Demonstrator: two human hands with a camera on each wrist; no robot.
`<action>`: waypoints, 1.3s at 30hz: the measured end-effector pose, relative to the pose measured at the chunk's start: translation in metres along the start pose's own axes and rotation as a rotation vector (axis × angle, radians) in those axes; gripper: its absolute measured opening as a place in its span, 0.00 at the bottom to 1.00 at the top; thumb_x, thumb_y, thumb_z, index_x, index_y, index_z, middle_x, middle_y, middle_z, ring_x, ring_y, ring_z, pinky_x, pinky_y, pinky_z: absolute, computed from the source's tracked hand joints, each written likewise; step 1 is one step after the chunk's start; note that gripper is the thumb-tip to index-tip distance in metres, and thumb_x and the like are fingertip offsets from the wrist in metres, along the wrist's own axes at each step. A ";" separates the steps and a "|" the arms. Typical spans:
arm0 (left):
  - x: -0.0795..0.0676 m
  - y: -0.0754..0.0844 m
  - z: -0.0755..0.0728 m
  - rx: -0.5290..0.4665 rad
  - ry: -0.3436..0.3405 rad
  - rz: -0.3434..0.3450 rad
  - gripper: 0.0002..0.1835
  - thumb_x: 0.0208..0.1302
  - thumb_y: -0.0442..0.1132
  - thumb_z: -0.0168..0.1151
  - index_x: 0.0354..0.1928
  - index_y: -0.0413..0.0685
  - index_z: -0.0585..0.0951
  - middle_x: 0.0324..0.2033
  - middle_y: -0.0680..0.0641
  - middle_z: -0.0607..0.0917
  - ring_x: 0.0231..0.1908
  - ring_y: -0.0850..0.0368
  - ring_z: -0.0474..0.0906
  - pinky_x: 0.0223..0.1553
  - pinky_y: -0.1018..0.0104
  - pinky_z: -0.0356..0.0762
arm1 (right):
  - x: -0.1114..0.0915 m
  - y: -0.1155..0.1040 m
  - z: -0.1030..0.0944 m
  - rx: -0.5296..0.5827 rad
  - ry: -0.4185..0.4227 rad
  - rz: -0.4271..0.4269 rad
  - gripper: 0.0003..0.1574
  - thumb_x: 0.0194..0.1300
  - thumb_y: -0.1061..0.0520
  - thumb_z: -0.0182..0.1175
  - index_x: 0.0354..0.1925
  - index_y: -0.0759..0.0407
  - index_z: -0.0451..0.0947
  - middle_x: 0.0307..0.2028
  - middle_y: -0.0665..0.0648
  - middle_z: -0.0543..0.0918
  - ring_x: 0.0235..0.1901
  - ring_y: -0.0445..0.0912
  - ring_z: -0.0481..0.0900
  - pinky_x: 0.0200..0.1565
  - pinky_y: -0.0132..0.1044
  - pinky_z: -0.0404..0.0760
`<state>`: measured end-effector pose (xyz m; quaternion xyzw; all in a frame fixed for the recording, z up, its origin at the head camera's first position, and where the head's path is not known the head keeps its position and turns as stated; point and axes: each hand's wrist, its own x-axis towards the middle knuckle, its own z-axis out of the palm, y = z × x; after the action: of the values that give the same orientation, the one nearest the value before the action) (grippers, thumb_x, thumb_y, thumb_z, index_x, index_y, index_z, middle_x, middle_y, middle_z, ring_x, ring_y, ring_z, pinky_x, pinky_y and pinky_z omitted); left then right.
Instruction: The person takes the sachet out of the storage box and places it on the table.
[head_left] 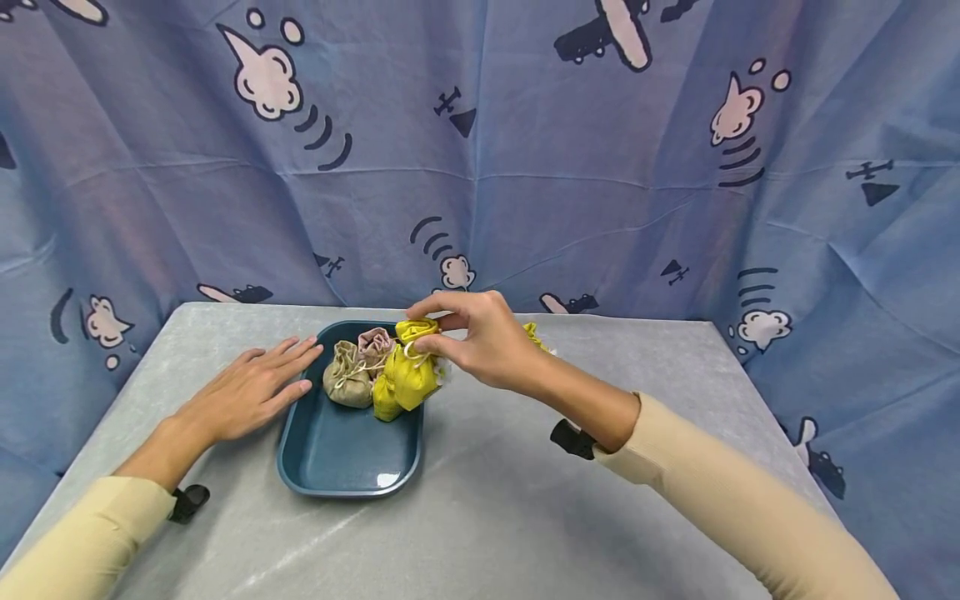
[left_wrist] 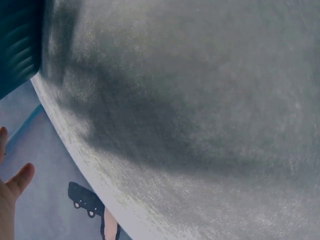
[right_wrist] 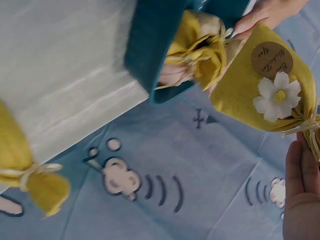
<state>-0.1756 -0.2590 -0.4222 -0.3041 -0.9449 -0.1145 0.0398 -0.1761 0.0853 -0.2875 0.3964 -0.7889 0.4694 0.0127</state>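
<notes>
My right hand [head_left: 486, 340] pinches the gathered neck of a yellow drawstring pouch [head_left: 417, 383], which hangs over the right side of a blue tray [head_left: 348, 458]. In the right wrist view this pouch carries a white flower [right_wrist: 278, 96] and a round brown label [right_wrist: 271, 58]. Inside the tray sit a beige pouch [head_left: 346, 385], a pink pouch [head_left: 374, 343] and another yellow pouch [head_left: 384, 398], partly hidden by the held one. My left hand [head_left: 251, 389] lies with straight, spread fingers at the tray's left rim.
A further yellow pouch [right_wrist: 15, 145] lies on the grey table right of the tray, mostly hidden behind my right wrist in the head view. A blue patterned curtain [head_left: 600, 208] hangs along the table's far edge. Black wrist straps [head_left: 572, 439] show below both sleeves.
</notes>
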 end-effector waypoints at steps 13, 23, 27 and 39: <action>-0.001 -0.001 0.002 -0.006 -0.016 -0.014 0.30 0.78 0.51 0.46 0.75 0.46 0.63 0.73 0.40 0.63 0.72 0.37 0.58 0.62 0.35 0.60 | -0.017 0.037 -0.018 -0.071 0.106 0.111 0.25 0.56 0.71 0.70 0.54 0.70 0.81 0.52 0.64 0.84 0.46 0.52 0.87 0.44 0.34 0.84; -0.001 0.000 0.001 -0.017 0.004 -0.005 0.30 0.78 0.51 0.47 0.75 0.45 0.64 0.73 0.40 0.64 0.72 0.37 0.58 0.63 0.36 0.60 | -0.022 0.067 -0.026 -0.128 0.138 0.233 0.21 0.57 0.69 0.71 0.51 0.68 0.83 0.49 0.63 0.85 0.47 0.54 0.86 0.44 0.33 0.84; -0.001 0.000 0.001 -0.022 0.002 -0.010 0.30 0.78 0.51 0.46 0.75 0.46 0.64 0.73 0.41 0.63 0.72 0.37 0.58 0.63 0.36 0.60 | -0.025 0.077 -0.025 -0.150 0.138 0.257 0.20 0.57 0.69 0.71 0.50 0.67 0.83 0.49 0.62 0.85 0.48 0.54 0.86 0.45 0.33 0.84; -0.001 0.000 0.002 -0.031 -0.015 -0.029 0.30 0.79 0.52 0.45 0.76 0.47 0.63 0.74 0.42 0.62 0.73 0.37 0.56 0.64 0.36 0.58 | -0.030 0.111 -0.014 -0.195 0.103 0.334 0.21 0.59 0.69 0.69 0.52 0.70 0.81 0.50 0.64 0.84 0.49 0.56 0.85 0.46 0.35 0.83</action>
<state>-0.1747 -0.2589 -0.4237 -0.2917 -0.9477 -0.1272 0.0263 -0.2310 0.1416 -0.3721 0.2324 -0.8838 0.4059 0.0136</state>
